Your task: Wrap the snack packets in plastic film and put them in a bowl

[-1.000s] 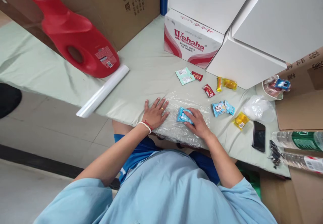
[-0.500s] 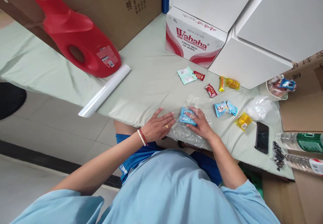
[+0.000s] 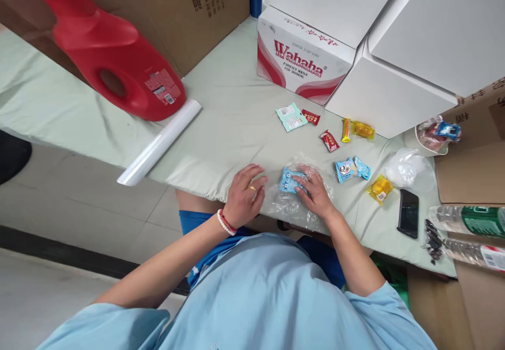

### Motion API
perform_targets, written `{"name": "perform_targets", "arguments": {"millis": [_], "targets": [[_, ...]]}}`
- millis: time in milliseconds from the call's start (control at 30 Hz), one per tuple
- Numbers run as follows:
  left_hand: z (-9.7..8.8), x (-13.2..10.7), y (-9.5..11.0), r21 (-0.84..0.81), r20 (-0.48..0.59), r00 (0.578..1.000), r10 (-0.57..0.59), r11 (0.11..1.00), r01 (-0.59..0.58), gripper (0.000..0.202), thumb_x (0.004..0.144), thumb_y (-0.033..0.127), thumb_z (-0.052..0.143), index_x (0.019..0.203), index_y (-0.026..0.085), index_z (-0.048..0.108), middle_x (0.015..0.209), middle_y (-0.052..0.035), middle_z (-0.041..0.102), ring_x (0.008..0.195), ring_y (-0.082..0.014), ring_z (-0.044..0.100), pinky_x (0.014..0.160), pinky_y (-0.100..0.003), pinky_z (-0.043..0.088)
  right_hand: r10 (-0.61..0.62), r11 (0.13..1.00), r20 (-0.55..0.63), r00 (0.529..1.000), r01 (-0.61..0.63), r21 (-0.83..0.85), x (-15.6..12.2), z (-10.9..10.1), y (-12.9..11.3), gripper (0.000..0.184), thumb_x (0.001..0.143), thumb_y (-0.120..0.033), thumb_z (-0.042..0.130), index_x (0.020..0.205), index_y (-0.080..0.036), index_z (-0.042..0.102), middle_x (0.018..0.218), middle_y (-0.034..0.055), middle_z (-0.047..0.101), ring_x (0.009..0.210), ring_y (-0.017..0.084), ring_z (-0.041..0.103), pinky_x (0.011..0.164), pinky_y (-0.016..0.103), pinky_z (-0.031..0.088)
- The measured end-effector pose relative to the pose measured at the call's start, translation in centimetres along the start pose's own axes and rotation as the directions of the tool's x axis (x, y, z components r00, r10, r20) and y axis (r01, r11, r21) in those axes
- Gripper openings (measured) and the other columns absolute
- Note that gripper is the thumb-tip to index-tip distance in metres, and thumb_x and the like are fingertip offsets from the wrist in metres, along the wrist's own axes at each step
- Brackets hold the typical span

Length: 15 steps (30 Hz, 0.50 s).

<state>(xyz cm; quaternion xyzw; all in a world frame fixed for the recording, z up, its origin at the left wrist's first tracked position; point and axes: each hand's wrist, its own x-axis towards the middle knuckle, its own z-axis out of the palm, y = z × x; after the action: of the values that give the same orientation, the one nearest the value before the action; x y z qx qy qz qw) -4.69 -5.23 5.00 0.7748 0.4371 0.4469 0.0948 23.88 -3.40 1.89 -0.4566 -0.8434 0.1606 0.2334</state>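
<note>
A small blue snack packet (image 3: 288,179) lies by the table's front edge, within a crumpled clear plastic bag (image 3: 294,206). My right hand (image 3: 315,195) rests over the bag, fingers apart and touching the packet's right side. Just left of the bag is my left hand (image 3: 245,195), its fingers loosely bent and apart, holding nothing. It has a ring and a beaded bracelet. To the right of the bag lie two other blue packets (image 3: 347,170), one overlapping the other. Further back are a red packet (image 3: 329,141) and a pale green packet (image 3: 291,117).
A roll of clear film (image 3: 160,143) and a large red bottle (image 3: 118,66) stand at left. Behind is a Wahaha carton (image 3: 300,66). On the right are yellow packets (image 3: 381,189), a white plastic bag (image 3: 408,168), a phone (image 3: 408,213) and plastic bottles (image 3: 469,219).
My left hand has turned and its fingers, stretched out before, are now bent. My right hand's fingers have drawn in slightly on the packet. The view has shifted a little.
</note>
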Motion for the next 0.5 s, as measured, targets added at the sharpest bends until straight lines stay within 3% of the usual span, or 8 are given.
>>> {"name": "perform_targets", "arguments": {"millis": [100,233,333,400,500], "targets": [[0.1,2.1,3.0,-0.053,0.000,0.999,0.051,0.997,-0.051,0.028,0.091,0.010,0.053,0.111,0.025,0.066,0.124,-0.0098,0.069,0.137,-0.0275,0.055,0.109,-0.053,0.050,0.018,1.000,-0.008,1.000,-0.018,-0.017,0.0,0.0,-0.3,0.039,0.104,-0.038,0.054,0.141,-0.031,0.062,0.158,0.0107,0.048,0.151,0.031,0.039,0.123,0.060,0.030],[1.8,4.2,6.6,-0.084,0.191,0.969,0.156,0.986,-0.142,0.020,0.095,0.017,0.054,0.105,0.025,0.068,0.121,-0.0074,0.071,0.132,-0.0256,0.057,0.119,-0.053,0.040,0.029,1.000,-0.007,1.000,-0.029,-0.002,-0.2,0.2,-0.6,0.047,0.103,-0.038,0.051,0.149,-0.032,0.055,0.158,0.0103,0.047,0.150,0.031,0.039,0.123,0.059,0.032],[4.2,4.8,7.5,0.068,0.347,0.936,-0.062,0.997,0.040,0.025,0.097,0.028,0.057,0.120,0.022,0.066,0.123,-0.0118,0.068,0.121,-0.0291,0.060,0.103,-0.050,0.049,0.011,1.000,-0.042,0.999,-0.010,0.027,-0.3,0.6,-0.5,0.051,0.102,-0.036,0.048,0.152,-0.029,0.052,0.154,0.0129,0.049,0.148,0.032,0.040,0.122,0.058,0.034],[5.8,4.7,7.1,0.191,0.407,0.879,-0.248,0.964,0.184,0.039,0.096,0.034,0.062,0.132,0.019,0.061,0.121,-0.0144,0.066,0.115,-0.0314,0.062,0.091,-0.048,0.052,0.003,0.999,-0.052,0.999,-0.001,0.032,-0.4,0.9,-0.3,0.049,0.102,-0.035,0.047,0.150,-0.028,0.055,0.152,0.0134,0.050,0.147,0.032,0.041,0.121,0.059,0.035],[7.4,4.1,5.5,0.245,0.464,0.818,-0.341,0.936,0.251,0.034,0.097,0.030,0.059,0.128,0.016,0.063,0.115,-0.0140,0.066,0.110,-0.0308,0.064,0.087,-0.045,0.052,0.031,0.999,-0.050,0.998,-0.029,0.032,-0.5,1.1,-0.2,0.045,0.103,-0.037,0.050,0.145,-0.029,0.060,0.151,0.0124,0.052,0.146,0.032,0.042,0.121,0.059,0.036]]}}
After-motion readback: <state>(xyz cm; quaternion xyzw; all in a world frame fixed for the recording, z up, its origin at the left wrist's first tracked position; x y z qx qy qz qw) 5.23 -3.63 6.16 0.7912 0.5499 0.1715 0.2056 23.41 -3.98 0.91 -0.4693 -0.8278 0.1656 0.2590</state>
